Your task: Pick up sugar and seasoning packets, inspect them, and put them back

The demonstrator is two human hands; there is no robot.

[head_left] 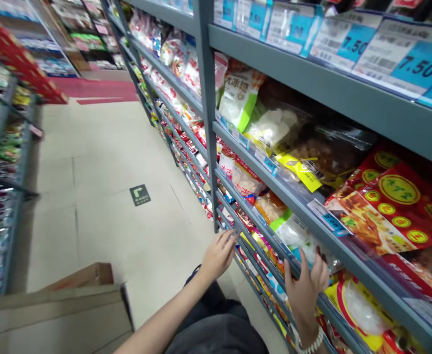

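Note:
My left hand (218, 253) is beside the grey shelf rack, fingers stretched toward a lower shelf edge, holding nothing. Further right, my right hand (306, 282) has its fingers spread at the shelf rail, near a clear bag of white contents (293, 230); whether it touches the bag I cannot tell. Lower right of that hand lies a yellow-edged bag with white contents (363, 305). On the shelf above are red packets with yellow ovals (398, 196), a bag with a yellow label (304, 167) and an upright white and green bag (238, 96).
Blue price tags (422, 66) line the upper shelf edge. Cardboard boxes (53, 319) stand at the lower left. Across the tiled aisle (101, 221), with its green arrow sign (140, 195), runs another stocked rack (2, 137). A grey upright post (209, 113) divides the right rack.

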